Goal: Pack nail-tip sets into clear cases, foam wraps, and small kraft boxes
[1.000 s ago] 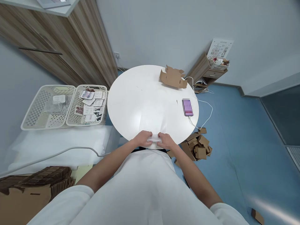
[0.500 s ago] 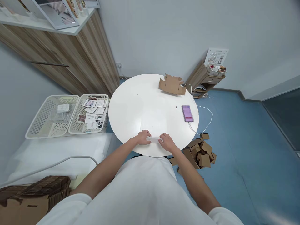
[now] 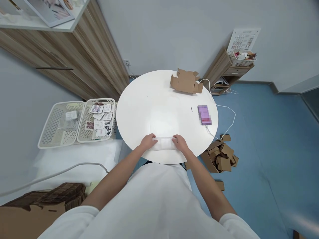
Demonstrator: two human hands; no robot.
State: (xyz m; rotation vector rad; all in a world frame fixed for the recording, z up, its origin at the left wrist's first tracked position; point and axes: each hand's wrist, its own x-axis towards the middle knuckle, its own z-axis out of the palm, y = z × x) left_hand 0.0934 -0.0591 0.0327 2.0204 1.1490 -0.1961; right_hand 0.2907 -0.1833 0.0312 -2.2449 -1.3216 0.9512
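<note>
From the head view, the left hand and right hand each keep a pinching grip on a folded white sheet, seemingly thin wrapping, on the surface by its near edge. An unfolded cardboard box lies beyond, with a purple-screened device nearer, toward the right.

A glossy blue floor is bordered by a plain pale-grey wall, near which a wood-grained brown cabinet, a rounded white table and a low wooden drawer unit are set.
</note>
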